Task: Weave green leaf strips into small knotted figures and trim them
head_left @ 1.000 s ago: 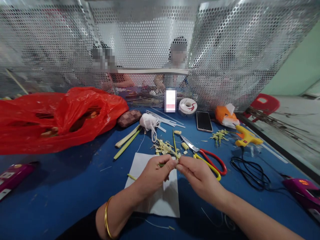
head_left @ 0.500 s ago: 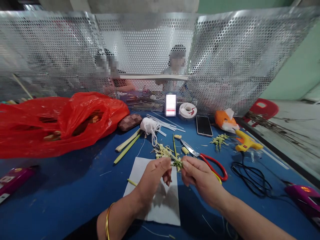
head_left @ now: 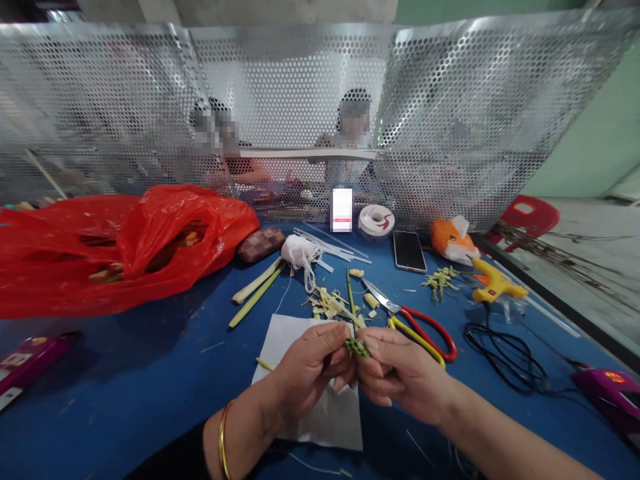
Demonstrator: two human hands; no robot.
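At the near edge of the blue counter (head_left: pixel 125 387) the left hand (head_left: pixel 310 363), with a gold bangle (head_left: pixel 223 440) on its wrist, and the right hand (head_left: pixel 400 373) meet fingertip to fingertip; both are closed in a pinch on a small green woven piece (head_left: pixel 357 347), which sits between them, raised just above a white paper sheet (head_left: pixel 287 333) that lies under the hands. At 1 o'clock from the hands, close by, lie scissors (head_left: pixel 425 327) with red and yellow handles, blades pointing to 11 o'clock. At 12 o'clock, just beyond the fingers, is a scatter of pale leaf scraps (head_left: pixel 330 303). At 3 o'clock a black cord (head_left: pixel 505 357) coils on the counter, running up to a yellow glue gun (head_left: pixel 495 283) at 2 o'clock. At 11 o'clock two long green stalks (head_left: pixel 255 287) lie side by side, and past them a white thread bundle (head_left: pixel 299 250) beside a brown checked pouch (head_left: pixel 260 244). A large red plastic bag (head_left: pixel 115 247) fills the counter at 10 o'clock. Farther off at 1 o'clock a dark phone (head_left: pixel 409 251) lies flat, with a white tape roll (head_left: pixel 376 221) behind it. A perforated metal screen (head_left: pixel 450 120) closes the far side, with other people seated behind it
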